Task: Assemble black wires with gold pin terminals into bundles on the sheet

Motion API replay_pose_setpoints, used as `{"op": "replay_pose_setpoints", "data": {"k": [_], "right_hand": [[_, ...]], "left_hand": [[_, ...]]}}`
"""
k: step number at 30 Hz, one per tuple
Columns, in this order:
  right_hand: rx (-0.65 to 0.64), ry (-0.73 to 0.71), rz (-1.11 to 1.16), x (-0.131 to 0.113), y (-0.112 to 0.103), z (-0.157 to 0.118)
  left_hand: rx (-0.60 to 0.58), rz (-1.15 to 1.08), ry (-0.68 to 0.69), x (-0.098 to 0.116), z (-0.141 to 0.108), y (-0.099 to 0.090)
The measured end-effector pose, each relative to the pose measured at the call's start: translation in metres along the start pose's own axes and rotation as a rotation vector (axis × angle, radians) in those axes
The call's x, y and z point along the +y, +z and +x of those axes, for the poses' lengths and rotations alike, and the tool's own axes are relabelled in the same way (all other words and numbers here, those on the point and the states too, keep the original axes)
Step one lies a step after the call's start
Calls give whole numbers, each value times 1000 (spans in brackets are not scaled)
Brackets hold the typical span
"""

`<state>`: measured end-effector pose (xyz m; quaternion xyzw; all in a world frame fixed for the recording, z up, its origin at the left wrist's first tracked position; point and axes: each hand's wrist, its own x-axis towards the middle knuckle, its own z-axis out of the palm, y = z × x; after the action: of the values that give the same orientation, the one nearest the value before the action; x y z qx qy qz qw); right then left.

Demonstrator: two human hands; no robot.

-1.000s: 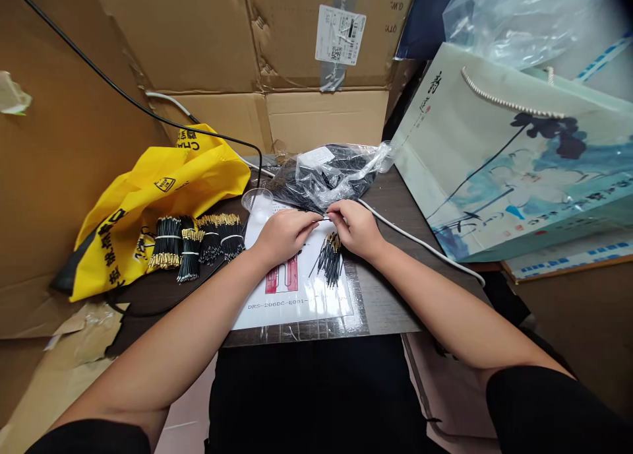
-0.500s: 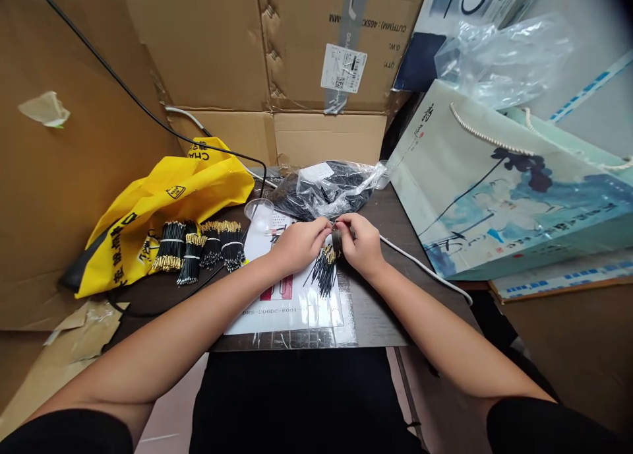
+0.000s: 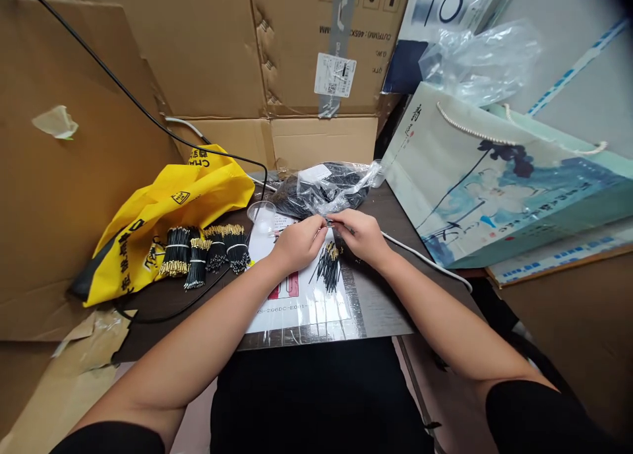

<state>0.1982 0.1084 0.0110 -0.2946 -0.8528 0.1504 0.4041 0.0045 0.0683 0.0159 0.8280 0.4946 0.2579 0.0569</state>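
Just over the far part of the printed sheet [image 3: 304,316], the left hand [image 3: 299,244] and right hand [image 3: 364,239] nearly meet, the fingers of each pinching a thin piece [image 3: 330,226] too small to make out clearly. Nearer the body, loose black wires [image 3: 327,273] with gold ends lie on the sheet. Tied wire bundles [image 3: 196,266] sit by the yellow bag [image 3: 185,193]; a clear plastic bag [image 3: 324,189] lies on the bench [image 3: 383,309] beyond the hands.

wire pile [image 3: 328,270] on paper sheet [image 3: 297,317]
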Motion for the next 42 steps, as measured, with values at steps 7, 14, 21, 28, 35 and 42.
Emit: {"op": "replay_pose_setpoints", "data": {"k": [7,14,21,28,35,42], "right_hand": [[84,87,79,3,0,-7],[-33,135,80,8,4,-9],[-10,183,74,8,4,-11],[-23,177,67,3,5,-10],[-24,178,70,2,4,-11],[-59,158,13,-1,1,-12]], "left_hand": [[-2,-19,10,-8,3,1],[20,-58,27,-11,2,5],[28,-101,39,-14,3,6],[47,-123,48,-12,2,4],[39,-126,51,-13,2,3],[34,-129,69,-13,1,5]]}}
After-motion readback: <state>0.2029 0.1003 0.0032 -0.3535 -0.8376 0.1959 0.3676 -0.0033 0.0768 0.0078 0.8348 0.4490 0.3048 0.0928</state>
